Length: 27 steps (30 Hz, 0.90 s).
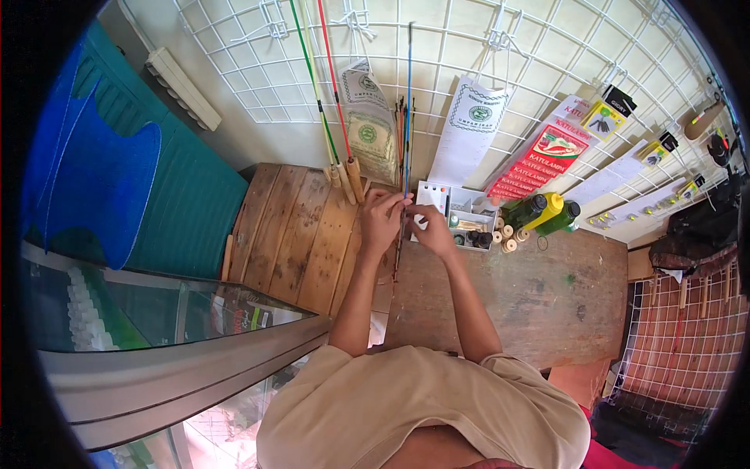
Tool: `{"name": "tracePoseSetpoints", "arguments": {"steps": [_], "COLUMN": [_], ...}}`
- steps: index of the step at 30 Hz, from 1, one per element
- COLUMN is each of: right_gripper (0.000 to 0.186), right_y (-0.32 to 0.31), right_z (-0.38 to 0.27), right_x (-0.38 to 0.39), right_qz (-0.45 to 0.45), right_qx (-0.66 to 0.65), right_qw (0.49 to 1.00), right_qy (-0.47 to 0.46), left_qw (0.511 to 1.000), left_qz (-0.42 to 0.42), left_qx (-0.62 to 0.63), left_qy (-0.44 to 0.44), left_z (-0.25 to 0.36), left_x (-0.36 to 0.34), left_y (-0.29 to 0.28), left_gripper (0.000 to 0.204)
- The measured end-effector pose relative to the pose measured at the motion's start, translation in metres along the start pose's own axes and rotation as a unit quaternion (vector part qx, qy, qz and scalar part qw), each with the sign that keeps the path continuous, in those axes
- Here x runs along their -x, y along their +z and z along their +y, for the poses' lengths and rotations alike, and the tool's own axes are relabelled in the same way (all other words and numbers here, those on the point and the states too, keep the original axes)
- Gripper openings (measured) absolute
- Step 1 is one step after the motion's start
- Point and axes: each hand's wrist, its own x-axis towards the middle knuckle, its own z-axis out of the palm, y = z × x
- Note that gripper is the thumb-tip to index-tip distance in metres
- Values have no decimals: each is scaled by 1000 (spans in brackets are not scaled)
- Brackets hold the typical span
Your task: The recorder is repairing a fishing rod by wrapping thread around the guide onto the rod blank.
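Observation:
A thin fishing rod blank (408, 117), blue above and dark toward its lower end, stands lengthwise in front of me. My left hand (380, 221) pinches it with thumb and fingertips. Just to the right, my right hand (432, 230) is closed with its fingertips together close to the blank; whatever lies between them is too small to see. Beside the right hand sits a white compartment tray (469, 202) with small parts and dark spools. Several cork-handled rods (355, 180), one red and one green, lean upright beyond my left hand.
A wooden table (500, 297) spreads to the right, and a slatted wooden top (285, 227) to the left. Wooden spools (509, 245) and green and yellow bottles (551, 211) stand by the tray. Packets hang from a white wire grid (437, 47). A glass case (195, 316) borders the left.

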Motion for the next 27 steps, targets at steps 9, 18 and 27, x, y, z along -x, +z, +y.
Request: {"name": "tracePoseSetpoints", "arguments": {"steps": [9, 18, 27], "right_gripper": [17, 16, 28], "right_y": [4, -25, -25], "right_z": [-24, -81, -41], "right_x": [-4, -20, 6], "right_qz": [66, 71, 72], "right_qx": [-40, -85, -65], "right_qw": [997, 994, 995], "right_qy": [27, -9, -33], "left_qw": [1000, 988, 998], "left_qz": [8, -88, -30], "left_qx": [17, -43, -39], "left_qy": [9, -121, -38], "left_z": [5, -44, -6], "left_x": [3, 56, 29], "left_y": [-15, 14, -2], "left_gripper": [28, 23, 14]}}
